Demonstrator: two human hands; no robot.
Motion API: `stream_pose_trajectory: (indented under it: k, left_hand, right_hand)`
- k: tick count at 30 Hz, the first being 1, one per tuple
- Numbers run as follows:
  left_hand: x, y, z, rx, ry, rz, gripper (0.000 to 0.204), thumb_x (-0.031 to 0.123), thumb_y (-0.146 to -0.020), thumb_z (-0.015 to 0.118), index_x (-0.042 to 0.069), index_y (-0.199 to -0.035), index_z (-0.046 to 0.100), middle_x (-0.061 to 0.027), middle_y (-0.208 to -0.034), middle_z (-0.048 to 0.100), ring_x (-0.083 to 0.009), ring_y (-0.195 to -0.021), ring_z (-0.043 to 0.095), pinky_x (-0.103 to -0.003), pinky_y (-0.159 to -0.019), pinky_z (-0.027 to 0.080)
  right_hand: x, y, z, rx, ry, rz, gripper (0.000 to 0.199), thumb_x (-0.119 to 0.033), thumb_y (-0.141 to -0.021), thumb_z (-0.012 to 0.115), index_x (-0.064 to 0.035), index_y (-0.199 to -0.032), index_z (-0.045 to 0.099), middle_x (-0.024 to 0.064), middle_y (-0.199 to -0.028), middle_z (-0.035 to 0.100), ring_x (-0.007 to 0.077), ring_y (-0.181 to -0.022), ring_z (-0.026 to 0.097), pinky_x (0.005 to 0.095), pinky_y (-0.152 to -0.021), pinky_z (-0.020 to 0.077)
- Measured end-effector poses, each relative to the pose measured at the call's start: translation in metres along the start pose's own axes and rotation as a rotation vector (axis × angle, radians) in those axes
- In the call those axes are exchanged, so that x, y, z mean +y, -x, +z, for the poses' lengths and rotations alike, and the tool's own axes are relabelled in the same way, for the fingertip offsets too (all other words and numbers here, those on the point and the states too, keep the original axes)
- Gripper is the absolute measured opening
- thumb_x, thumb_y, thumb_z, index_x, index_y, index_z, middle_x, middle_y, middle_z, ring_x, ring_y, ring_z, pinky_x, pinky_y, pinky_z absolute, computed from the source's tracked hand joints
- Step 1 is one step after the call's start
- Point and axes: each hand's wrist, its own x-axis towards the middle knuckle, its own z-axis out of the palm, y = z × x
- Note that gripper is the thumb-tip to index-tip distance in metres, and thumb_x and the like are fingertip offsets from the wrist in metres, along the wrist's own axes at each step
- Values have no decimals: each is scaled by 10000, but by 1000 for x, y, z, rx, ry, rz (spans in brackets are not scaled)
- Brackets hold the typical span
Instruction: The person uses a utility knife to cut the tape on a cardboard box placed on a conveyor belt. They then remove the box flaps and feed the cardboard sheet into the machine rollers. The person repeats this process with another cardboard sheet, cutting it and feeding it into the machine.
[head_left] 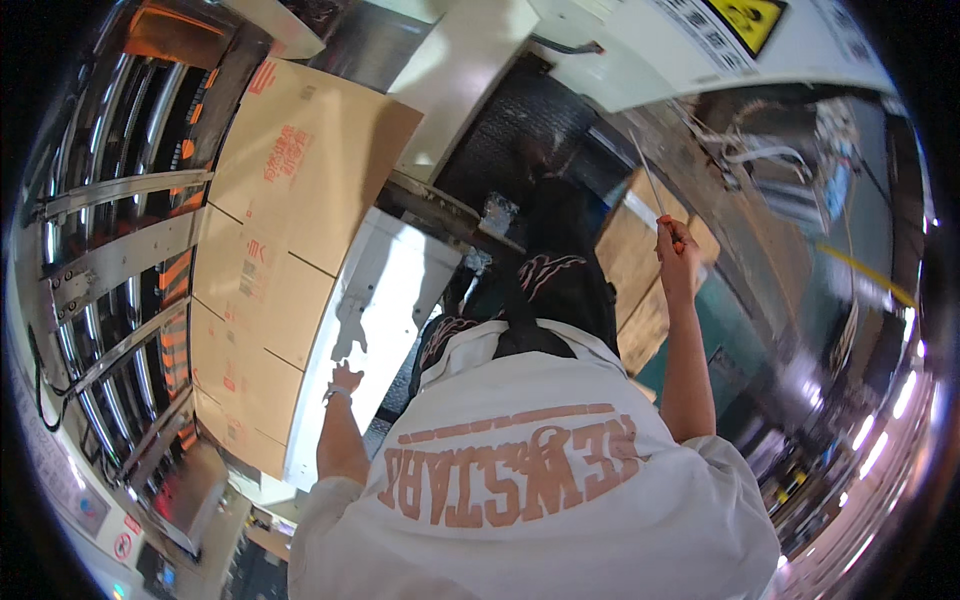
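Neither of my hands shows in the head view. A co-worker in a white shirt with orange lettering and a dark cap stands close in front of me, back turned. The co-worker's left hand rests on the edge of a long white panel. The co-worker's right hand is raised and grips a thin pale rod that has an orange part at the fingers.
Flat brown cardboard sheets with red print lie beside the white panel, over a metal roller rack at the left. A white machine housing with a yellow warning label spans the top. Wooden boards lean at the right.
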Motion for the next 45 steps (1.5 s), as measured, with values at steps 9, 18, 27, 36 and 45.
stream_pose_trajectory:
  k: [9,18,27,36,45]
  left_hand:
    - [323,169,-134,410,730,158,384,228,-881,499,28,-1208,477,-193,-1201,508,-333,-1100,491,-365,-928,390]
    - [478,319,-239,668,917,364,295,114,-820,571,38,-1104,578,-113,-973,637,-210,-813,637,-261,-703,501]
    - [389,413,-225,887,1219,-9,371,209,-931,448,-41,-1204,475,-140,-1120,569,-200,-1054,527,-295,-919,404]
    - [452,336,-215,527,58,-21,449,387,-829,490,43,-1103,581,-150,-1171,540,-277,-1114,485,-382,-966,346]
    - [531,245,-208,428,-33,437,577,497,-768,563,44,-1123,522,-169,-1093,548,-308,-1008,536,-403,-833,451]
  right_hand:
    - [-118,-298,122,-925,-21,-396,239,-161,-827,593,-31,-1028,591,67,-753,583,94,-605,489,242,-552,410]
    - [-219,-329,143,-1533,-46,-845,195,-110,-813,612,-17,-984,598,53,-695,563,71,-575,457,214,-516,378]
    - [-266,-454,30,-989,329,-756,207,-141,-836,588,-14,-996,619,-19,-704,515,52,-626,422,196,-559,362]
    - [-274,-550,-48,-570,476,-912,283,-226,-887,539,-60,-1114,573,47,-934,609,112,-796,541,227,-711,435]
    - [-242,-521,-38,-764,337,-776,227,-191,-855,576,-53,-1033,608,9,-875,591,84,-782,511,215,-690,412]
